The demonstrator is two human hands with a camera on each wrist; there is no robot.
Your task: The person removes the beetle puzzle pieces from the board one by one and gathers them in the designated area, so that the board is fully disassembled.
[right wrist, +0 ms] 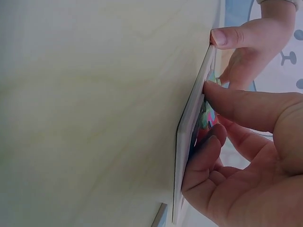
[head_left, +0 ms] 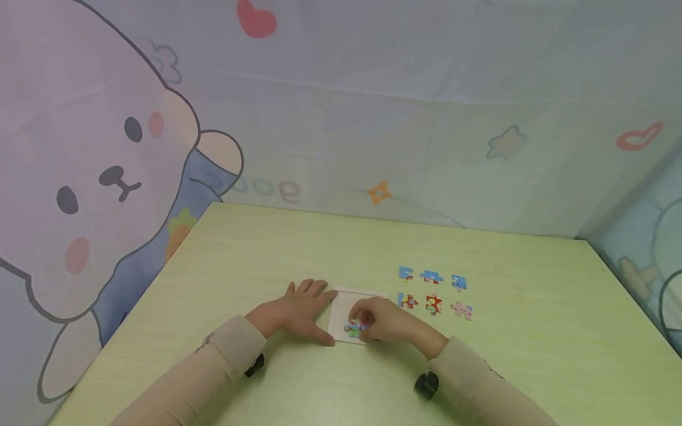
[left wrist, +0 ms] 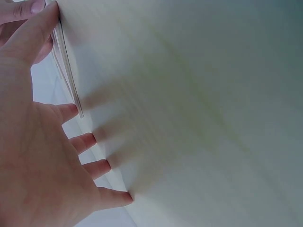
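Note:
A shallow white puzzle board lies on the table near the front. My left hand is spread at its left side, with the thumb at the near left corner and the fingertips along the left edge and the table beyond. My right hand is bent over the lower right part of the board, its curled fingers and thumb on a colourful jigsaw piece low against the board. Another jigsaw piece with green and blue shows just left of the right fingers. The right hand covers the board's right part.
To the right of the board, several loose jigsaw pieces lie in two rows, among them a blue corner piece, a red piece and a pink piece. A printed cloth hangs behind the pale wooden table.

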